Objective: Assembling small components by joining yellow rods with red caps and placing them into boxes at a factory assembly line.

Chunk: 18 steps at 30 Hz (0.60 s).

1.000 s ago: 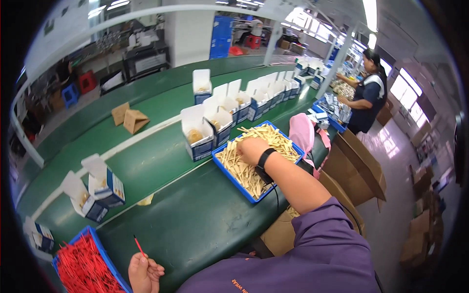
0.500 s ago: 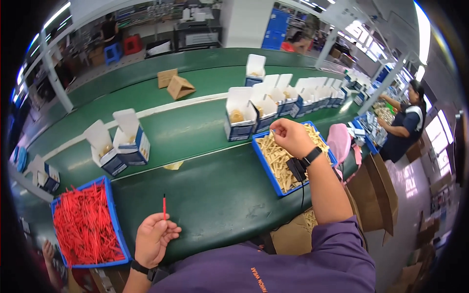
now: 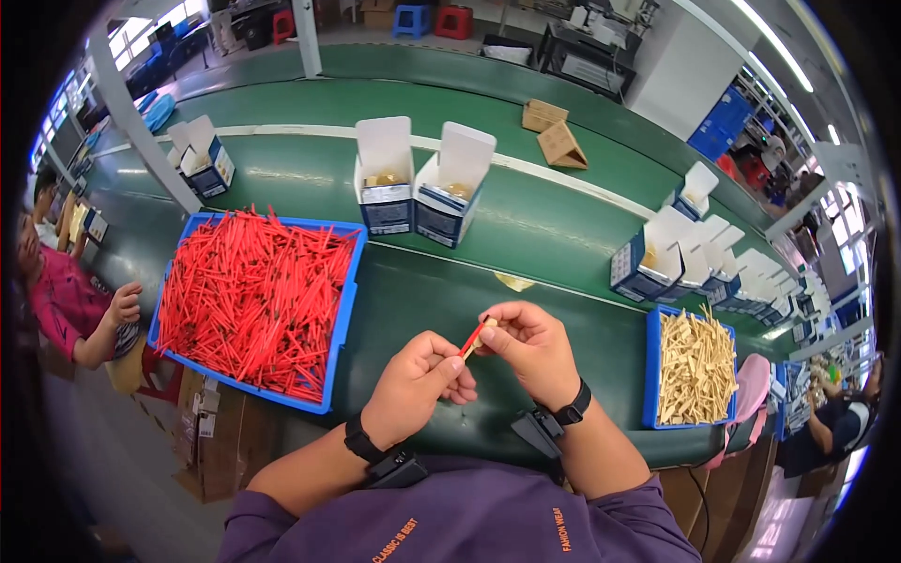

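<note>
My two hands meet over the front of the green work surface. Between the fingertips of my left hand is a slim red stick with a black tip, tilted up to the right. My right hand pinches a small pale wooden piece against the stick's upper end; fingers partly hide it, so how the two fit cannot be told. Left of my hands, a blue tray is heaped with similar red sticks. To the right, another blue tray holds pale wooden pieces.
Two open white-and-blue boxes stand beyond my hands, and a row of similar boxes runs off right. Folded brown cardboard lies farther back. A pink bag sits beside the right tray. A person in pink is at the left.
My right hand has come away from the wooden-piece tray with a piece and joined my left hand at the red stick. The view has swung left.
</note>
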Motion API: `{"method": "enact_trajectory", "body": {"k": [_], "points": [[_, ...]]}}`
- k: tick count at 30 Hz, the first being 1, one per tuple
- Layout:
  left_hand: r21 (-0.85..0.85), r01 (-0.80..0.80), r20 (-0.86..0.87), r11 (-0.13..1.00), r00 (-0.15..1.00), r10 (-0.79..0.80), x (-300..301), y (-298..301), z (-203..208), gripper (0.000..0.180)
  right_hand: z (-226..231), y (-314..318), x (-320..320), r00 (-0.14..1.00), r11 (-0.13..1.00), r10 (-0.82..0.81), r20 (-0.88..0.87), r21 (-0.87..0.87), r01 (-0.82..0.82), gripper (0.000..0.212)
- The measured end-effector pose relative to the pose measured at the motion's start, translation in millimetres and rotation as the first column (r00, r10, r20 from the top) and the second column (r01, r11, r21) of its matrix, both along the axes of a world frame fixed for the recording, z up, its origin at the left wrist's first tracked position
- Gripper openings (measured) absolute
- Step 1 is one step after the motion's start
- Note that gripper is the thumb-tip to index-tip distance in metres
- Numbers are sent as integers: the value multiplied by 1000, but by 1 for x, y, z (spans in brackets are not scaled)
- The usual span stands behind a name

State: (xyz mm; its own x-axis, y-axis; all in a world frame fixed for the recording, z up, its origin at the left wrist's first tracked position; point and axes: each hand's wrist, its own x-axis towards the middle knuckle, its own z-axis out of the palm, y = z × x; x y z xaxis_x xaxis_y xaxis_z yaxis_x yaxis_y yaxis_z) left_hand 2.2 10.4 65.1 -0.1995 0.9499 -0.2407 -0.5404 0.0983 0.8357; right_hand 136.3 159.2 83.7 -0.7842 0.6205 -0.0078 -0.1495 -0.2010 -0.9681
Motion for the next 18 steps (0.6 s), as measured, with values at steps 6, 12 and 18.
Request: {"method": "enact_trajectory", "body": {"k": [6, 12, 18], "points": [[-19, 36, -42, 999, 998, -37, -28, -19, -17, 9, 14, -4, -21, 930, 979, 121, 347, 114, -169, 15], [13, -81, 159, 997, 984, 78, -22, -17, -38, 16, 45, 18, -52, 912, 794, -46, 407, 569, -214, 12], [37, -49, 83, 998, 996, 46, -26, -20, -52, 24, 65, 71, -155, 856, 34, -502, -123, 986, 162, 18]]}}
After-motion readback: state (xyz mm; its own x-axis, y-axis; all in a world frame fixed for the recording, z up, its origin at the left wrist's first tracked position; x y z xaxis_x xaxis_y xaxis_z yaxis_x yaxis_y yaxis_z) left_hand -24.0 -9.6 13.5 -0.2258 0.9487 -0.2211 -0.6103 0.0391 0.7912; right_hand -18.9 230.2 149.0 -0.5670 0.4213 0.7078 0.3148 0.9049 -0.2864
